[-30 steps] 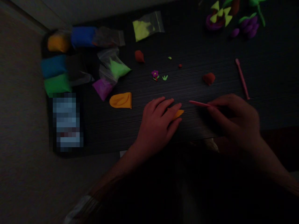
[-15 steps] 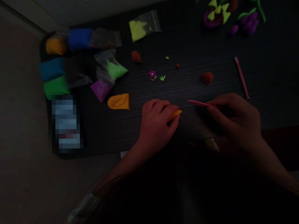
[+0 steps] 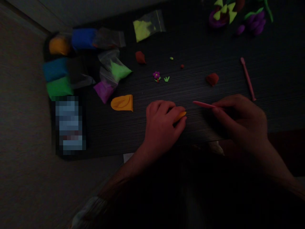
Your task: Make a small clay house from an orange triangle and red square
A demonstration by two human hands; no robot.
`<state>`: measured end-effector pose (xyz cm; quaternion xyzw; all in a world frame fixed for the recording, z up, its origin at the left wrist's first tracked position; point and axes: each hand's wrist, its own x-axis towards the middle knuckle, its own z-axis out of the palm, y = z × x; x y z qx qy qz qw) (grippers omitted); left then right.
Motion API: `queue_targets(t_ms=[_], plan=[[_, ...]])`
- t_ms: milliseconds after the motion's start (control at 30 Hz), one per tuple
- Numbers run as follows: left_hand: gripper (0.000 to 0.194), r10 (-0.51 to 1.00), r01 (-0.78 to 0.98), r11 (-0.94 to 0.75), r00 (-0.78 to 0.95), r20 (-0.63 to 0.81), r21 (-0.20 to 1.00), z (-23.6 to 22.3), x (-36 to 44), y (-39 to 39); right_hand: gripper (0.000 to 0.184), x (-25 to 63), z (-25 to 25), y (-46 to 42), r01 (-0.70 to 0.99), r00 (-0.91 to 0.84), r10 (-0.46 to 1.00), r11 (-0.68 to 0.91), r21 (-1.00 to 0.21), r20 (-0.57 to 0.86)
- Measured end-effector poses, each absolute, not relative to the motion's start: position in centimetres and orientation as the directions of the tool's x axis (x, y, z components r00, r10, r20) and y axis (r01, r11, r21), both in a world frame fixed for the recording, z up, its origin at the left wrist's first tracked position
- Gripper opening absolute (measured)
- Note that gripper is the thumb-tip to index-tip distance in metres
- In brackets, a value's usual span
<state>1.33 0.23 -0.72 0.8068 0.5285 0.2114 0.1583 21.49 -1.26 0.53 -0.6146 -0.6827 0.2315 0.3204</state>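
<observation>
My left hand (image 3: 162,122) is closed round a piece of orange modelling clay (image 3: 180,116), whose tip pokes out between thumb and forefinger. A pink modelling tool (image 3: 203,104) is pinched in my right hand (image 3: 240,119), its pointed end towards the left hand but apart from the clay. Left of my left hand lies a flat orange clay shape (image 3: 122,103), rounded at one end. Beyond it sit a small purple clay flower (image 3: 156,75) and a green clay grass tuft (image 3: 166,79). Near my right hand rests a reddish-brown clay lump (image 3: 212,79).
Clay bags, such as a blue one (image 3: 84,38) and a yellow one (image 3: 144,29), lie at the left and back of the dark table (image 3: 107,133). A phone with a blurred screen (image 3: 71,122) lies front left. Another pink tool (image 3: 248,79) and purple clay grapes (image 3: 256,23) are at the right.
The whole view has shifted slightly, so everything appears a little further right. Both hands keep the same grips and nearly the same places.
</observation>
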Motion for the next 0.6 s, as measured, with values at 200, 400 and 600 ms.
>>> queue_targets(t_ms=[200, 400, 600], plan=[[0.011, 0.932, 0.799, -0.363, 0.314, 0.182, 0.480, -0.74, 1.71, 0.18, 0.010, 21.44, 0.58, -1.30, 0.687, -0.025, 0.990, 0.116, -0.718, 0.136], [0.013, 0.935, 0.809, -0.354, 0.310, 0.170, 0.470, -0.71, 1.85, 0.13, 0.010, 21.48, 0.65, -1.30, 0.689, -0.024, 0.992, 0.109, -0.716, 0.127], [0.012, 0.936, 0.810, -0.353, 0.310, 0.168, 0.469, -0.66, 1.97, 0.22, 0.011, 21.55, 0.53, -1.33, 0.714, -0.024, 0.992, 0.106, -0.692, 0.127]])
